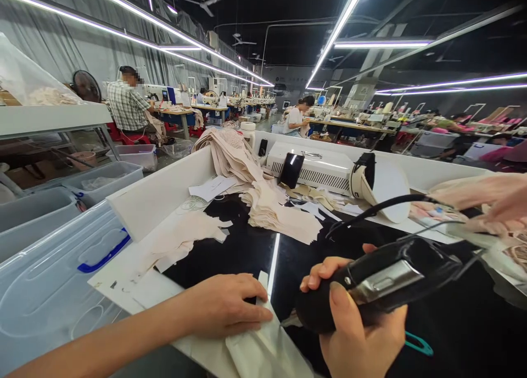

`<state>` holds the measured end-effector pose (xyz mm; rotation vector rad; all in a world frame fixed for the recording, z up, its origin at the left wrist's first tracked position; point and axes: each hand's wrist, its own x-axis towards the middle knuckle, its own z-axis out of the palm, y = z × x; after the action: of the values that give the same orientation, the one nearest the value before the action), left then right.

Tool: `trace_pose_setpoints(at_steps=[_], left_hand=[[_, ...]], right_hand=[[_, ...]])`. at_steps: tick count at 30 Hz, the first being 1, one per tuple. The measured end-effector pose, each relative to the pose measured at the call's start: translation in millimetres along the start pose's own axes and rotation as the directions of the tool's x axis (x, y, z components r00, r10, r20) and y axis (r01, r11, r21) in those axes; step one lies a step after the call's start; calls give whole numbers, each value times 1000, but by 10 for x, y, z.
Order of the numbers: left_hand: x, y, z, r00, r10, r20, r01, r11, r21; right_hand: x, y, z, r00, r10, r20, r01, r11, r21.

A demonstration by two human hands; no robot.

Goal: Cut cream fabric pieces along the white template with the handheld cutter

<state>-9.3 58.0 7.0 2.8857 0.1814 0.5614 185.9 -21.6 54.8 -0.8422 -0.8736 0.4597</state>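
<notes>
My left hand (230,306) rests low at the centre of the head view, its fingers and thumb closed on the edge of a pale cream cloth strip (263,342). The strip runs over the table's near edge. Just to its right, my right hand (358,323) is wrapped round a black corded hand-held tool (379,290) with a silver metal plate on its side. The tool is tilted above the black glossy tabletop (465,323), its rounded end towards the cloth. Its exact kind is not clear. A teal loop-shaped object (420,343) lies beside my right hand.
Stacked cream fabric pieces (284,210) lie farther back, with another pile (185,238) at left. A white machine housing (317,167) and a phone (291,169) stand by the rear rim. Another person's hands (489,197) work at right. Plastic bins (53,290) stand at left.
</notes>
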Motion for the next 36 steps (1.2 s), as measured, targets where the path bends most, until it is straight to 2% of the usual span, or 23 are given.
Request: trace_pose_setpoints(at_steps=[5, 13, 31, 36], left_hand=[[-7, 23, 11, 1000, -18, -1, 18, 1000, 23], [6, 33, 33, 999, -34, 27, 33, 998, 44], [25, 62, 32, 999, -51, -4, 51, 999, 10], [21, 64, 15, 998, -55, -19, 55, 998, -6]], right_hand=[[49, 22, 39, 1000, -5, -30, 7, 999, 36], [53, 64, 98, 1000, 17, -18, -16, 1000, 19], [135, 97, 238, 999, -3, -38, 5, 998, 68], [121, 166, 234, 1000, -10, -19, 10, 1000, 23]])
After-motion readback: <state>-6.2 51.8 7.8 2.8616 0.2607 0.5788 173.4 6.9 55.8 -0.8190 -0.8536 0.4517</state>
